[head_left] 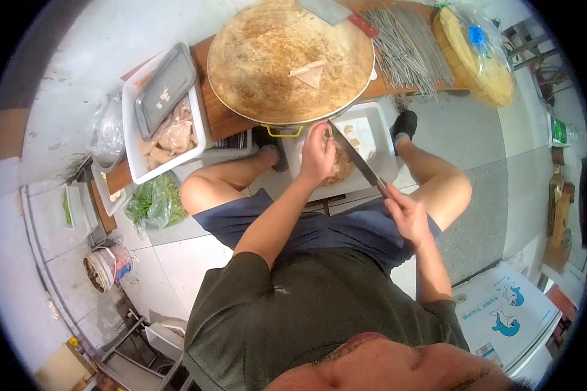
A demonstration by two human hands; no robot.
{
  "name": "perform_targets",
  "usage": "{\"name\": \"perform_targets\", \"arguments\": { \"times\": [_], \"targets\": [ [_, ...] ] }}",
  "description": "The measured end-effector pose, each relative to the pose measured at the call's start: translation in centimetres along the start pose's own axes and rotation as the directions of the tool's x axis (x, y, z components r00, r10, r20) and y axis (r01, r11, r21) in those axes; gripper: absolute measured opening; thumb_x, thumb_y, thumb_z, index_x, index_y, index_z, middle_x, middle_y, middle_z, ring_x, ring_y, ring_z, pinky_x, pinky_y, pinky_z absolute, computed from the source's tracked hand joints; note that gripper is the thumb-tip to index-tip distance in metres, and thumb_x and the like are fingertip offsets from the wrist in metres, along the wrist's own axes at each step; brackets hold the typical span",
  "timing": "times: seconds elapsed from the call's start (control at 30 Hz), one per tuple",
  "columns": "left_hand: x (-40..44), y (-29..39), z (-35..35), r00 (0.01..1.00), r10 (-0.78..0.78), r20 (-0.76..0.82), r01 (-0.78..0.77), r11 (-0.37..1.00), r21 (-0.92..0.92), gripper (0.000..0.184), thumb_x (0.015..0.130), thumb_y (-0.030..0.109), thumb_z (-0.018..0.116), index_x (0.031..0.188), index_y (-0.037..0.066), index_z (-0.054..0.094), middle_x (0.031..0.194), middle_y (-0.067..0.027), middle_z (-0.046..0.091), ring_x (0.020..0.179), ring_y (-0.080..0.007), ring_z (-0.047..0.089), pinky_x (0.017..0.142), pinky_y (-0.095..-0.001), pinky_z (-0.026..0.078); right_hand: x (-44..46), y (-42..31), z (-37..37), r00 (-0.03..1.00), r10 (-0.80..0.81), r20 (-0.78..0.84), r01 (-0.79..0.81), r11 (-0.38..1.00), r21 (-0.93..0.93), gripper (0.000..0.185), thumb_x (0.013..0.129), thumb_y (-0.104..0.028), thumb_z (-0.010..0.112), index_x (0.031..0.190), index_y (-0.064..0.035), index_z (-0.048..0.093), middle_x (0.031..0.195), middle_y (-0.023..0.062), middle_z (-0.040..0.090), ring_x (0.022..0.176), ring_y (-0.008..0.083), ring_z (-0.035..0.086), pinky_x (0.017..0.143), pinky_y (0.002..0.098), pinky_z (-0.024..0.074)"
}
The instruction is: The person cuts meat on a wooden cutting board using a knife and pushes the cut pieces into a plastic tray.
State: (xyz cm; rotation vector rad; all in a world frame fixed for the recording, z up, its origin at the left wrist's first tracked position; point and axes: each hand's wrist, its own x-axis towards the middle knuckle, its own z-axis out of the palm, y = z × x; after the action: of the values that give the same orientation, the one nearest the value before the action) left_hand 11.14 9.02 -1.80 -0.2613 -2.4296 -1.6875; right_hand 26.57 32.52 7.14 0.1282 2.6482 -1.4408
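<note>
My right hand [407,212] is closed on the handle end of a long, dark-bladed knife [359,158], which slants up and left over a white tray. At its far tip, the fingers of my left hand [318,156] are pressed together; what they hold is too small to tell. Below the blade, the white tray [386,130] holds pale pieces and a brownish lump [340,168], partly hidden by my left hand. Just beyond lies a round wooden board [261,65] with a pale, flat piece [312,74] on it.
A cleaver [326,10] and a bundle of grey sticks [407,49] lie at the back. On the left are a white bin [134,153] of pale meat-like pieces, bagged greens [155,203] and a bucket [107,266]. A white box [509,319] stands lower right.
</note>
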Motion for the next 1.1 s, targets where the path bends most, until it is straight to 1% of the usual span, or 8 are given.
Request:
{"name": "perform_targets", "arguments": {
  "times": [0.1,0.23,0.33,0.5,0.7,0.8,0.9,1.1],
  "targets": [
    [-0.1,-1.2,-0.3,0.992,0.055,0.112,-0.063,0.996,0.068,0.032,0.09,0.007,0.064,0.12,-0.002,0.063,0.126,-0.022,0.063,0.119,-0.0407,0.059,0.102,-0.044,0.048,-0.4,-1.3,-1.8,1.0,0.0,0.011,0.003,0.969,-0.246,0.038,0.092,-0.014,0.074,0.129,-0.0064,0.069,0.1,0.024,0.073,0.088,0.0367,0.073,0.081,0.0386,0.058],
    [1.2,-2.4,-1.6,0.983,0.104,0.149,-0.126,0.981,0.149,0.028,0.089,0.008,0.066,0.115,-0.001,0.066,0.114,-0.0201,0.068,0.107,-0.0384,0.065,0.094,-0.0426,0.052,0.8,-0.8,-2.0,0.983,-0.073,-0.166,0.049,0.989,-0.14,0.037,0.096,-0.015,0.07,0.131,-0.0037,0.067,0.097,0.0166,0.076,0.077,0.0216,0.072,0.075,0.0344,0.0569],
    [2.0,-1.0,-3.6,0.993,0.013,0.114,-0.017,0.999,0.038,0.026,0.088,0.008,0.068,0.112,0.0,0.067,0.106,-0.019,0.069,0.098,-0.0343,0.068,0.088,-0.0396,0.054,5.8,-0.6,-2.3,0.973,0.2,-0.114,-0.135,0.896,0.422,0.041,0.104,-0.017,0.059,0.141,-0.0014,0.059,0.093,0.0039,0.07,0.063,0.0076,0.056,0.057,0.0236,0.0479],
    [2.3,1.9,-8.8,0.997,0.068,0.042,-0.073,0.989,0.131,0.02,0.09,0.006,0.066,0.109,0.0,0.067,0.101,-0.0172,0.067,0.091,-0.0284,0.068,0.082,-0.0363,0.054,17.0,2.0,-2.7,0.933,0.355,0.055,-0.239,0.5,0.833,0.036,0.104,-0.028,0.058,0.131,-0.0045,0.064,0.091,0.004,0.069,0.063,0.0094,0.056,0.05,0.0222,0.04],
    [4.2,3.1,-12.3,0.95,0.3,0.083,-0.311,0.926,0.213,0.016,0.091,0.001,0.068,0.106,-0.002,0.066,0.098,-0.017,0.066,0.085,-0.0309,0.066,0.077,-0.0383,0.055,24.6,4.3,-0.9,0.948,0.296,0.119,-0.296,0.676,0.675,0.031,0.1,-0.034,0.062,0.106,-0.0064,0.074,0.08,0.003,0.069,0.054,0.0108,0.057,0.045,0.027,0.0429],
    [6.0,5.3,-12.0,0.876,0.423,0.231,-0.477,0.834,0.278,0.018,0.089,0.001,0.068,0.107,-0.001,0.065,0.104,-0.0197,0.067,0.088,-0.0364,0.067,0.078,-0.041,0.055,28.3,2.5,-0.8,0.971,0.239,-0.007,-0.237,0.966,0.107,0.044,0.099,-0.036,0.053,0.093,0.0007,0.076,0.086,0.0195,0.074,0.069,0.0267,0.072,0.061,0.0414,0.0575],
    [6.9,4.9,-11.9,0.848,0.441,0.295,-0.514,0.82,0.253,0.021,0.088,0.004,0.07,0.108,0.001,0.065,0.109,-0.0203,0.067,0.093,-0.0402,0.066,0.078,-0.044,0.055,30.8,1.2,-0.7,0.988,0.114,-0.107,-0.135,0.967,-0.215,0.049,0.099,-0.04,0.049,0.097,0.0012,0.076,0.099,0.0256,0.073,0.09,0.039,0.071,0.083,0.0465,0.0564],
    [3.4,0.8,-9.7,0.827,0.258,0.5,-0.396,0.898,0.193,0.027,0.083,0.012,0.075,0.108,0.005,0.067,0.11,-0.0158,0.069,0.097,-0.0371,0.068,0.081,-0.0439,0.056,31.4,1.0,-1.4,0.979,0.071,-0.19,-0.125,0.949,-0.29,0.048,0.096,-0.05,0.057,0.109,-0.0074,0.076,0.102,0.0266,0.071,0.1,0.0449,0.067,0.09,0.0496,0.0528]
  ]
}}
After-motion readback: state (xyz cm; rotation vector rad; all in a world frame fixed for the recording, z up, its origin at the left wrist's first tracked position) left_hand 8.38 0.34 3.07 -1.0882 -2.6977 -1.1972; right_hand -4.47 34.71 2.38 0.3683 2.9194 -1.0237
